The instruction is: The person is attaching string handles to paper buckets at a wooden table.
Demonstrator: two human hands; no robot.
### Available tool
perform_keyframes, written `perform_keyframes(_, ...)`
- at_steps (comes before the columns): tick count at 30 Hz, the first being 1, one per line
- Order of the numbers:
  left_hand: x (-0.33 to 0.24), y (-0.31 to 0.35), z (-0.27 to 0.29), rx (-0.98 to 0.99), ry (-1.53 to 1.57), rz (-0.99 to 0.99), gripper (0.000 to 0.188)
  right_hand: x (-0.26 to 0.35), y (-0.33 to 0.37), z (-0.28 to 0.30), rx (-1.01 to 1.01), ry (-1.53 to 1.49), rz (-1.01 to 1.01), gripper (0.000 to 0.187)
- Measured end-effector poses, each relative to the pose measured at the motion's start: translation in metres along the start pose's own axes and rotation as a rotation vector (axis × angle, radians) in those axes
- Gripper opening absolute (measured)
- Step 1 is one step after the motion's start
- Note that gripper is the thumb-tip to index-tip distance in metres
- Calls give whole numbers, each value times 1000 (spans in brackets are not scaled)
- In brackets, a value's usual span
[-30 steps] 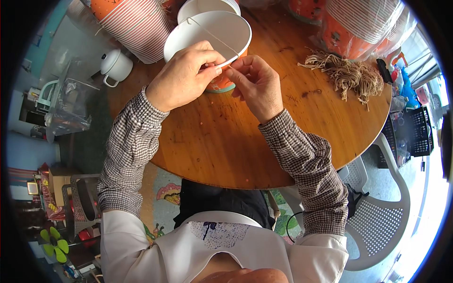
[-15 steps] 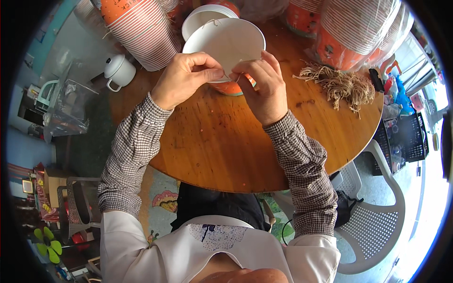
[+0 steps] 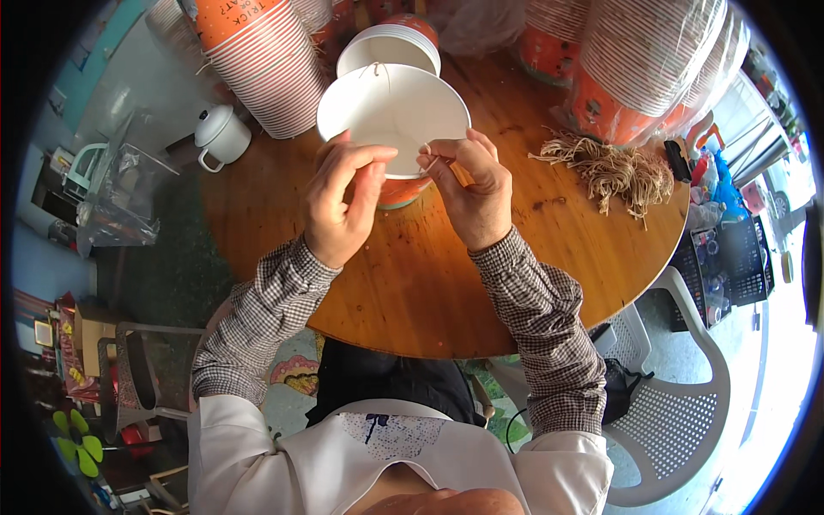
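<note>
In front of me on the wooden table stands a paper bucket [image 3: 399, 107], white inside and orange outside, its mouth tilted toward me. A short loop of twine [image 3: 376, 70] hangs at its far rim. My right hand [image 3: 472, 184] pinches a thin string [image 3: 433, 161] between thumb and forefinger at the near right rim. At the near left rim is my left hand [image 3: 343, 193]; its thumb and forefinger are apart with nothing visible between them. Its other fingers lie beside the bucket's wall, partly hidden.
Behind stand more white-lined buckets [image 3: 390, 47]. A tall nested stack of orange buckets [image 3: 262, 73] leans at the left by a white lidded enamel pot [image 3: 221, 136]. A bundle of twine [image 3: 627, 172] lies at the right, before plastic-wrapped bucket stacks [image 3: 635, 69]. A grey plastic chair [image 3: 678, 421] stands at right.
My left thumb and forefinger have parted from their pinch at the near rim, and that hand has come nearer. The bucket sits slightly lower and further left in view. My right hand still pinches.
</note>
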State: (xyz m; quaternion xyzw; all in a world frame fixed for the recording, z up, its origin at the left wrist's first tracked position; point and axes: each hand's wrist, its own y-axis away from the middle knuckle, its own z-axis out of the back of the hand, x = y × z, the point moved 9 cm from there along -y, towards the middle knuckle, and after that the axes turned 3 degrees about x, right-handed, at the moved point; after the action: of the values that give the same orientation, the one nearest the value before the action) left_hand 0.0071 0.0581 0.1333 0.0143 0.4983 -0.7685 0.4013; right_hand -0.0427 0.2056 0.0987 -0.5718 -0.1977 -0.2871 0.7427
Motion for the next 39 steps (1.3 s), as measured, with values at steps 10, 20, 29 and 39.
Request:
perform_keyframes(10,-2,-19,-19,177,-288,-67,11,-5,5,-1,-97,-153,-45,12)
perform_keyframes(20,37,-23,-18,183,241,202,9,4,-8,0,-82,-97,18,18)
perform_keyframes(29,58,-51,-23,243,149,217,8,47,-57,-14,195,207,473,30)
perform_keyframes(39,82,-45,-22,98,325,142,8,-51,-65,-2,141,-397,-248,16)
